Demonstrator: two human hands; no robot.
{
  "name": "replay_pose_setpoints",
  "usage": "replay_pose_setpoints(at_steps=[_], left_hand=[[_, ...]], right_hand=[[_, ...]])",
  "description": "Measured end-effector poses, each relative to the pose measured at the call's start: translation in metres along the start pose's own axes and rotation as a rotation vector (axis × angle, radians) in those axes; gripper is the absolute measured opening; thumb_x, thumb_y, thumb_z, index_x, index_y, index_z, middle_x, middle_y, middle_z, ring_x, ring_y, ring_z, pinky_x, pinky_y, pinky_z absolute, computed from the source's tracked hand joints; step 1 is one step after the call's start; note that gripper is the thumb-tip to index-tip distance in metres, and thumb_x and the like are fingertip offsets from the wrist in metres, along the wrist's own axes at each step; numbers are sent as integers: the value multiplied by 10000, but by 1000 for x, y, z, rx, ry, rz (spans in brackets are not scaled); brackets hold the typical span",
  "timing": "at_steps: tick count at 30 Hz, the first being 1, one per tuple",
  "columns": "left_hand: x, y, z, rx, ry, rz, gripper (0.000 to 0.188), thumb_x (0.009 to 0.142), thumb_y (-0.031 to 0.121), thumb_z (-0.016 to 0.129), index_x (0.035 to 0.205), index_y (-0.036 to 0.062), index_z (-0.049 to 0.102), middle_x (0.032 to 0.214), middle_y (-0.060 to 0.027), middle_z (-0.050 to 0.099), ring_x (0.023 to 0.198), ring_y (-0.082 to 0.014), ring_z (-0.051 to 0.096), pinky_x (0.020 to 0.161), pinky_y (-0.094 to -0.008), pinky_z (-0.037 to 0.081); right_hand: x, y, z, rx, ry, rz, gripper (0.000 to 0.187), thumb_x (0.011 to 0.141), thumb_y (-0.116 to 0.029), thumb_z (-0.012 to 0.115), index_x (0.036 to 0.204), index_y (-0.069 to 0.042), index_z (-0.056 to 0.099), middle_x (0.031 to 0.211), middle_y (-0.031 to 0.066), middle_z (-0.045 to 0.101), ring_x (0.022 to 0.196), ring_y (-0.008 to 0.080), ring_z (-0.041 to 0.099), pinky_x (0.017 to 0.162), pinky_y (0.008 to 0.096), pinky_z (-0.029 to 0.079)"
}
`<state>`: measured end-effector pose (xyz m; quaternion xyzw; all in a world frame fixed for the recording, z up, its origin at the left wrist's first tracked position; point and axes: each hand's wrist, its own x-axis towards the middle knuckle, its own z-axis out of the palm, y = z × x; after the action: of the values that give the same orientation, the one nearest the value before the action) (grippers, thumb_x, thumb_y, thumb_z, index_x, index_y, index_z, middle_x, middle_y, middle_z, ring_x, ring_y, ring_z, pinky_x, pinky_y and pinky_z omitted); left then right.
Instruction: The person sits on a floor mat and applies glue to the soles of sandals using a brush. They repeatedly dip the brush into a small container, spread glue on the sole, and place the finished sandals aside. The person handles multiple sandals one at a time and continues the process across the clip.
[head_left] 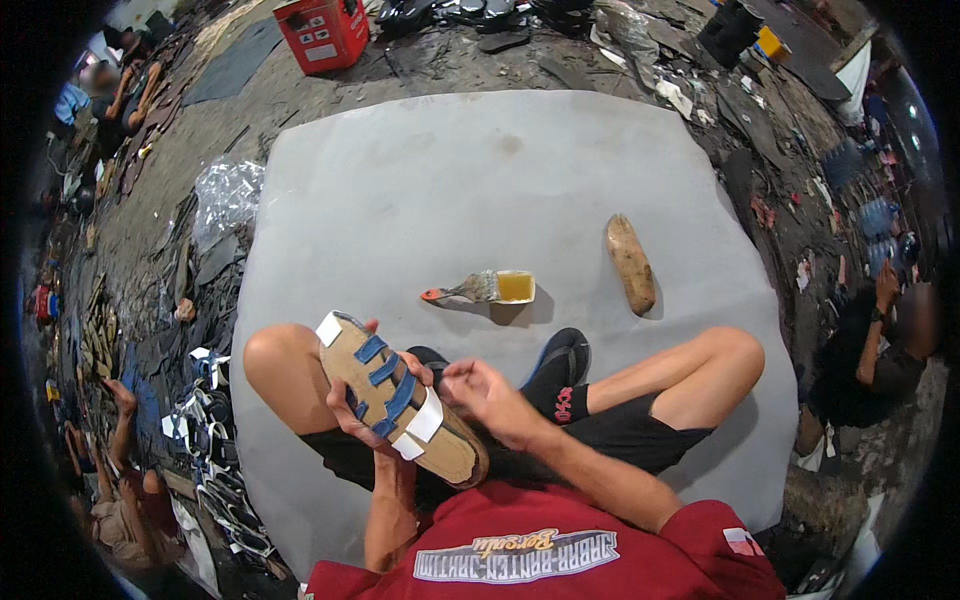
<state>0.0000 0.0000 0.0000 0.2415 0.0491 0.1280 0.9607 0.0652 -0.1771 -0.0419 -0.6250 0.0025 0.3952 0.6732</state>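
Observation:
My left hand [352,410] is closed around a sandal [378,352] tilted over my lap, its thumb across the near edge. This sandal has a tan footbed, blue straps and loose white strap ends. My right hand [492,400] is just right of the sandal, smeared by motion with its fingers bent; whether it holds anything cannot be made out. Beyond the sandal, a paintbrush [470,288] with a grey, crusted head and orange handle tip lies against a small white container [517,287] of yellow liquid. Farther right lies a worn, brown, foot-shaped last [630,265].
I sit cross-legged on a pale grey mat [420,160]. Sandals with white strips [225,480] are heaped to its left, below crumpled clear plastic [228,200]. A red box [322,35] stands at the far side. Dark scraps cover the surrounding floor. Other people sit at both sides.

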Motion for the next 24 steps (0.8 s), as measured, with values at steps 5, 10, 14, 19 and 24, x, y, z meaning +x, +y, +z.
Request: replay_pose_setpoints(at_steps=[5,10,14,19,24], left_hand=[[-14,-10,23,-58,183,-199,952,953,724,478,1528,-31,401,1011,-234,685,849,-318,712,701,-445,632],[-50,-3,1,443,209,-347,813,985,667,455,1403,-26,538,1110,-197,719,941,-299,740,793,-421,627],[-58,-6,-15,450,156,-281,767,1033,622,421,1441,-22,516,1227,-219,710,1020,-327,743,879,-450,628],[-76,-15,-57,341,248,-237,744,1035,612,408,1418,-14,530,1209,-216,707,998,-344,739,864,-465,626],[-42,-10,-2,244,213,-226,895,991,717,333,1437,-36,522,1180,-232,701,863,-328,729,698,-451,635]], right_hand=[[121,-9,-70,-1167,302,-585,334,894,-152,718,1194,-13,672,1180,181,656,1195,379,596,1011,527,482],[216,6,-51,-1750,-126,-342,283,899,-160,682,1153,-65,761,1268,168,694,1276,333,597,1045,512,487],[243,6,-56,-1821,-254,-194,313,878,-253,728,1122,-66,789,1209,178,744,1252,313,644,1019,486,514],[260,-8,-98,-1387,-420,7,456,826,-367,805,1188,-96,748,1157,179,757,1081,313,722,878,461,584],[245,-11,-166,-1097,-384,-203,488,944,-432,768,1259,-78,652,1086,154,744,983,276,692,850,430,552]])
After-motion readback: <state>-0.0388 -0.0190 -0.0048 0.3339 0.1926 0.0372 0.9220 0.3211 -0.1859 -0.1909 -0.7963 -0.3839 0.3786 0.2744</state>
